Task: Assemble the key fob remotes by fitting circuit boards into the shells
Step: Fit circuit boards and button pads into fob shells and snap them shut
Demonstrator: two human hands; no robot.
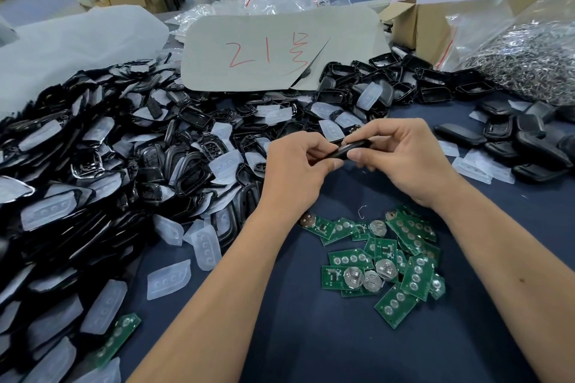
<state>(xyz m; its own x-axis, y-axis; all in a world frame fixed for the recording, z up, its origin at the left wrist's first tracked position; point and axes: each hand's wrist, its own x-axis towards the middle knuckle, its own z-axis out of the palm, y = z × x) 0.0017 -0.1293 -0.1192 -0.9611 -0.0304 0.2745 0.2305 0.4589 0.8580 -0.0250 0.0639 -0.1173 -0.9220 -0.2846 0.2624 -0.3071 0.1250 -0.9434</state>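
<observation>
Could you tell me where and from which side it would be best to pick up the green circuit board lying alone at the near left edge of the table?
Probably by its two long edges, coming from above. The lone circuit board lies flat on the blue table, its long axis running diagonally, so thumb and fingers can pinch across the narrow width. Its left end meets the translucent button pads, so approach from the right.

Grey card marked in red, far side of worktop; bag of metal rings beside open cardboard box, far right.
</observation>
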